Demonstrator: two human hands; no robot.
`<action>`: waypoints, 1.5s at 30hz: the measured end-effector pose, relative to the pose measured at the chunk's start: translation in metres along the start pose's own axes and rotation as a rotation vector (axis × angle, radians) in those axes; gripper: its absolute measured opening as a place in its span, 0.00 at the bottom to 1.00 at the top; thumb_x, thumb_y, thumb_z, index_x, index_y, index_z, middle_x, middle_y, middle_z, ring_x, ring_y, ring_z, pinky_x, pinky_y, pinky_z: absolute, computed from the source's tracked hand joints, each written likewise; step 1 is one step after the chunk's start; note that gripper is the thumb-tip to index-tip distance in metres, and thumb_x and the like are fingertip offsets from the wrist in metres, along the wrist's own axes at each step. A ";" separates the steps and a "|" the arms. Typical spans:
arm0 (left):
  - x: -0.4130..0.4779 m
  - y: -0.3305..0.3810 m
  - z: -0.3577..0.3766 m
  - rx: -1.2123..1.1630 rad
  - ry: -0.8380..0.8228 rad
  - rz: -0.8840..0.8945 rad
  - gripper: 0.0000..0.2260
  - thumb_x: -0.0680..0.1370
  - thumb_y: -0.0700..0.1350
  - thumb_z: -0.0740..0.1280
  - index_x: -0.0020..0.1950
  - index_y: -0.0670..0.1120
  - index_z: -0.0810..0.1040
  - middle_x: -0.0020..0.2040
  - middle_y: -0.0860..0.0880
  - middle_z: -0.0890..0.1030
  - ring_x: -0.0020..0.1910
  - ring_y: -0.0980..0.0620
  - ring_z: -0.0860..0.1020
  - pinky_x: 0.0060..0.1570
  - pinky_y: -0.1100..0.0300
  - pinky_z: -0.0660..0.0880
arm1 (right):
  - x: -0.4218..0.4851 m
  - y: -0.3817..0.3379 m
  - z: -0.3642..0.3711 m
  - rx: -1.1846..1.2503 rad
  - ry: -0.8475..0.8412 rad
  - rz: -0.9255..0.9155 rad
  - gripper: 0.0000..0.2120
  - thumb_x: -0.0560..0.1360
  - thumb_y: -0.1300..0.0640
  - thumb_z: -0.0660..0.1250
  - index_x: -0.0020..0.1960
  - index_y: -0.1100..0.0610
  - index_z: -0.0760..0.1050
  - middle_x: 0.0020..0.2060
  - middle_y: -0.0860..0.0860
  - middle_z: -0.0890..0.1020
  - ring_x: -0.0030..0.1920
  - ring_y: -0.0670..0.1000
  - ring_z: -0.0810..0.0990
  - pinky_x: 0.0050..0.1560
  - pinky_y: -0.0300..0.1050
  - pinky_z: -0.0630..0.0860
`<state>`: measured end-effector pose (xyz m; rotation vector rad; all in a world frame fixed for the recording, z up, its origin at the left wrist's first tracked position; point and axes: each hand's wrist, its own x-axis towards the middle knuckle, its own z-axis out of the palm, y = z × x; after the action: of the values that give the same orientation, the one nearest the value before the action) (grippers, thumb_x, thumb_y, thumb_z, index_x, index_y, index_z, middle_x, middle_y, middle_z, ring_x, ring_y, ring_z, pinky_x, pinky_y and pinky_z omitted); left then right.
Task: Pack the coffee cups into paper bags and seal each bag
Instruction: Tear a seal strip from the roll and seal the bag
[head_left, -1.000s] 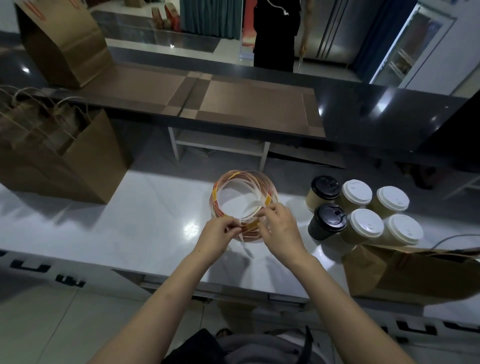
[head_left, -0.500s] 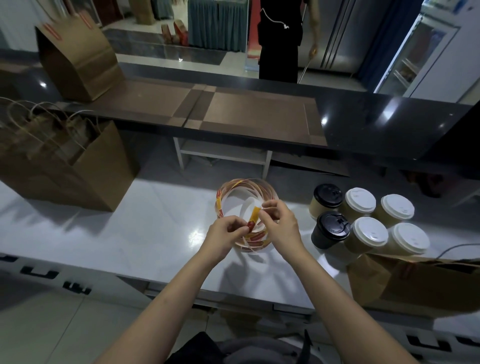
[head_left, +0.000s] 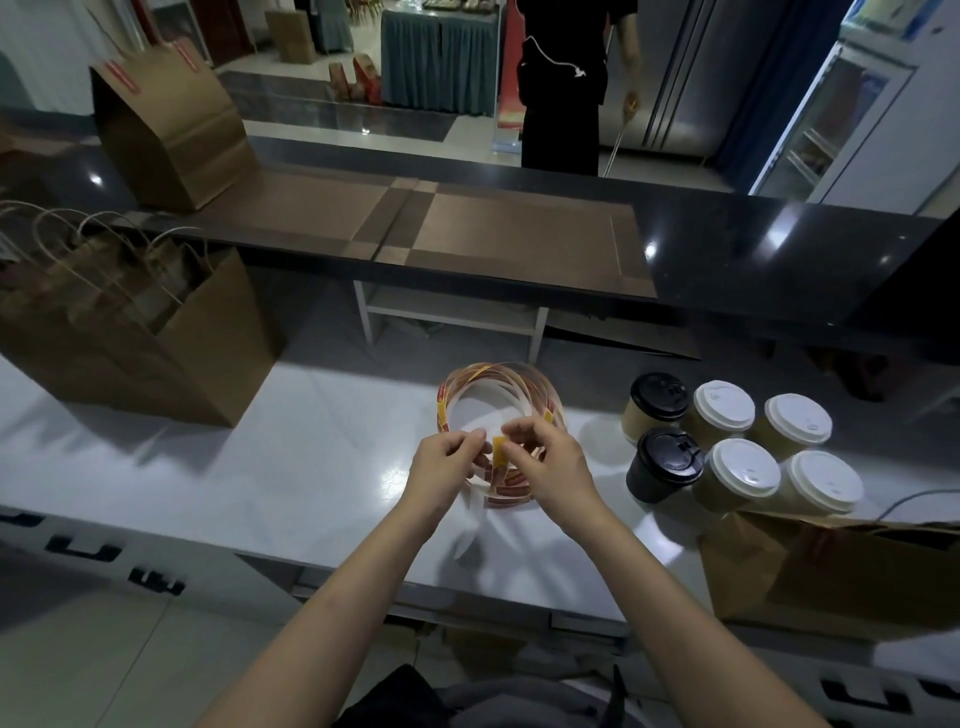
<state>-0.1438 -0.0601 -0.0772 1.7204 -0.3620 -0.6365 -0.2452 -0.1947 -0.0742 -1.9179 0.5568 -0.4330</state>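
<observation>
Sticker roll (head_left: 498, 410) mid-counter (head_left: 260, 467), cups (head_left: 727, 441) right (six, clustered), bag (head_left: 831, 577) before them, bags (head_left: 130, 332) far left.

left hand (head_left: 445, 464): fingers curled, sticker strip (head_left: 499, 453) pinched between thumb and forefinger | right hand (head_left: 551, 464): held just beside the left hand, fingers curled, same strip pinched at the fingertips | forearms: bare, extended forward, converged toward the hands | palms: turned inward

over the white worktop (head_left: 234, 467), the left hand (head_left: 444, 465) pinches the coil of sticker strip (head_left: 470, 387) by its white backing, and the right hand (head_left: 553, 465) pinches a yellow sticker (head_left: 500, 452). six lidded coffee cups (head_left: 745, 470) stand clustered to the right, with a brown paper bag (head_left: 841, 571) lying just beside them.
</observation>
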 end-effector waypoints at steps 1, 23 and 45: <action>0.000 0.000 0.000 -0.007 0.004 -0.010 0.15 0.84 0.49 0.66 0.44 0.43 0.86 0.37 0.49 0.85 0.35 0.57 0.81 0.41 0.60 0.76 | -0.001 0.000 0.001 -0.009 -0.004 0.002 0.06 0.80 0.57 0.73 0.57 0.53 0.82 0.48 0.43 0.84 0.49 0.40 0.81 0.49 0.31 0.75; -0.009 0.004 0.001 -0.183 -0.079 -0.178 0.15 0.80 0.44 0.68 0.33 0.45 0.82 0.32 0.48 0.79 0.33 0.53 0.75 0.36 0.59 0.71 | -0.013 0.003 0.002 -0.285 -0.016 -0.189 0.04 0.79 0.59 0.73 0.53 0.52 0.82 0.47 0.43 0.81 0.48 0.44 0.79 0.50 0.37 0.78; 0.018 -0.019 -0.006 -0.020 0.266 -0.167 0.16 0.81 0.47 0.68 0.36 0.42 0.85 0.37 0.46 0.85 0.38 0.48 0.80 0.41 0.54 0.75 | -0.014 0.008 -0.017 -0.322 -0.055 -0.287 0.03 0.73 0.57 0.66 0.45 0.51 0.73 0.46 0.43 0.75 0.53 0.49 0.75 0.57 0.52 0.74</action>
<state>-0.1276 -0.0610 -0.0988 1.8014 -0.0251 -0.5197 -0.2676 -0.2020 -0.0752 -2.3255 0.3284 -0.4942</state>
